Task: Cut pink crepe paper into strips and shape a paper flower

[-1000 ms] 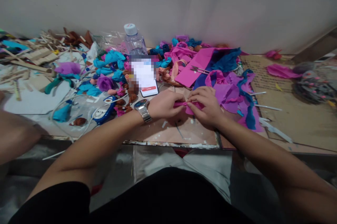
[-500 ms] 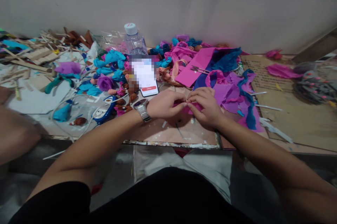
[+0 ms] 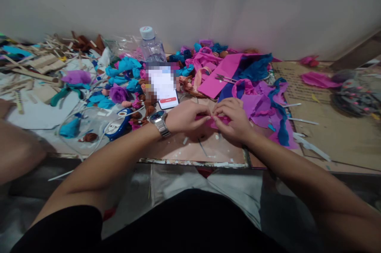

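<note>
Between my two hands is a small piece of magenta crepe paper (image 3: 213,123), partly covered by the fingers. My left hand (image 3: 190,117), with a metal watch on the wrist, pinches its left part between thumb and forefinger. From the other side my right hand (image 3: 231,120) pinches the paper, its fingertips close to those of the left. Beyond the hands lie a pink paper sheet (image 3: 216,84) and small thread snips (image 3: 225,78) on top of it. Purple crepe paper (image 3: 256,106) is heaped just right of my right hand.
A phone (image 3: 169,102) rests behind my left wrist, before a plastic bottle (image 3: 152,48). Blue tape measure (image 3: 117,126), green-handled pliers (image 3: 62,95), paper flowers and wood sticks crowd the left. Cardboard (image 3: 315,126) covers the right. Another person's arm (image 3: 19,146) is at the left edge.
My fingertips have shifted slightly on the magenta paper, and a little more of it shows between the hands. Otherwise the scene is nearly the same.
</note>
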Demonstrator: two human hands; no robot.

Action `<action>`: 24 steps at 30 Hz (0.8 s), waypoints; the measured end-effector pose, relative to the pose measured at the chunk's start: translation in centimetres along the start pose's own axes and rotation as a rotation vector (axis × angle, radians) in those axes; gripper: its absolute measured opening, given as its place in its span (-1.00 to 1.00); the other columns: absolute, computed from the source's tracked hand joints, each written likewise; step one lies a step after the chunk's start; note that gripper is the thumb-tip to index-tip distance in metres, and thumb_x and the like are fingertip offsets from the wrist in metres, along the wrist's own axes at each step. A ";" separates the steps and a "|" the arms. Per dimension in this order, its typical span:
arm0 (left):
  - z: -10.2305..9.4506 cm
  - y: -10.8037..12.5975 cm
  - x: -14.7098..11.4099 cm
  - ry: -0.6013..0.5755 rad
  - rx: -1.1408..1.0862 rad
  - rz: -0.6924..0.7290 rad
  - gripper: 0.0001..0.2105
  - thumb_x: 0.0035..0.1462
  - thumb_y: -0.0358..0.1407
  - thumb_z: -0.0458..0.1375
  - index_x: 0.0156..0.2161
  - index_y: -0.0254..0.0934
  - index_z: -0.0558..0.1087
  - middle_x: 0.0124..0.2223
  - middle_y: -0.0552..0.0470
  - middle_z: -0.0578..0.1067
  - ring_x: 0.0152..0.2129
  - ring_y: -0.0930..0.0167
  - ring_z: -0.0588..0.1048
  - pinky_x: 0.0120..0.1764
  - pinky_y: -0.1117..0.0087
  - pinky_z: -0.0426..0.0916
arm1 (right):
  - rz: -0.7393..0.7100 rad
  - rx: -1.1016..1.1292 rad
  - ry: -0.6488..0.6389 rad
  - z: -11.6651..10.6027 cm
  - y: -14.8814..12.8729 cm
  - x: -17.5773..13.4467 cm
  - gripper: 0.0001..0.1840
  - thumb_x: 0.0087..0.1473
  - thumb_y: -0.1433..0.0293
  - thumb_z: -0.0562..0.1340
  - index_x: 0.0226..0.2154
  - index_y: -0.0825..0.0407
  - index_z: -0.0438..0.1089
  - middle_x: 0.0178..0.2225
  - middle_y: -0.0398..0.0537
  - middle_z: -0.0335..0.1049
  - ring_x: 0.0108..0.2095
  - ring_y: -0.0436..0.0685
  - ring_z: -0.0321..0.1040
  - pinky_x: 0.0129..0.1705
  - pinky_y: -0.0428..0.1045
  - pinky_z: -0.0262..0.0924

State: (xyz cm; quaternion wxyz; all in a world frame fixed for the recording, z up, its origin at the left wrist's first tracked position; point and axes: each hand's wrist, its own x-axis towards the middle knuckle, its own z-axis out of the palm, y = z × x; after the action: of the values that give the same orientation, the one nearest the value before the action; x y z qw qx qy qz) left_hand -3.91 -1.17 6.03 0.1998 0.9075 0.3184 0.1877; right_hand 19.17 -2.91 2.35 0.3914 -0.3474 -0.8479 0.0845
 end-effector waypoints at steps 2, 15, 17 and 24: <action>-0.1 -0.3 0.1 0.003 -0.007 -0.010 -0.74 0.36 -0.19 0.13 -0.16 -0.26 0.64 -0.30 -0.02 0.67 -0.44 0.42 0.54 -0.34 0.42 0.22 | 0.002 -0.015 0.021 -0.1 0.1 -0.1 -0.93 0.23 0.33 0.37 -0.28 -0.05 0.48 -0.19 -0.06 0.59 -0.07 0.26 0.41 0.06 0.26 0.09; -0.7 -1.8 0.5 0.003 -0.163 0.019 -0.70 0.41 -0.16 0.11 -0.15 -0.30 0.62 -0.30 0.01 0.65 -0.43 0.46 0.53 -0.32 0.47 0.27 | 0.054 -0.035 0.113 -0.3 0.9 -0.1 -0.92 0.23 0.36 0.36 -0.33 -0.05 0.49 -0.24 -0.09 0.60 -0.12 0.22 0.46 0.03 0.24 0.16; -0.9 -2.2 0.5 0.060 -0.174 -0.005 -0.71 0.39 -0.17 0.12 -0.13 -0.29 0.64 -0.30 0.02 0.65 -0.43 0.46 0.53 -0.31 0.47 0.27 | 0.077 -0.027 0.141 -0.4 1.0 -0.1 -0.92 0.23 0.35 0.36 -0.33 -0.05 0.49 -0.24 -0.09 0.60 -0.13 0.22 0.46 0.04 0.24 0.17; -1.0 -2.7 0.6 0.154 -0.175 -0.145 -0.69 0.35 -0.14 0.16 -0.16 -0.33 0.67 -0.35 0.01 0.65 -0.47 0.44 0.50 -0.36 0.44 0.27 | 0.097 -0.026 0.201 -0.5 0.9 0.2 -0.90 0.23 0.35 0.36 -0.35 -0.06 0.50 -0.27 -0.08 0.61 -0.16 0.23 0.48 0.00 0.23 0.19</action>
State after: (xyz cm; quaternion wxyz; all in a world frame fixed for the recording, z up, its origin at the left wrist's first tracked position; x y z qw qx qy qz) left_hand -5.31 1.39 5.68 0.2660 0.8441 0.3802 0.2687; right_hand 19.91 -2.18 2.45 0.4653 -0.3999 -0.7876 0.0571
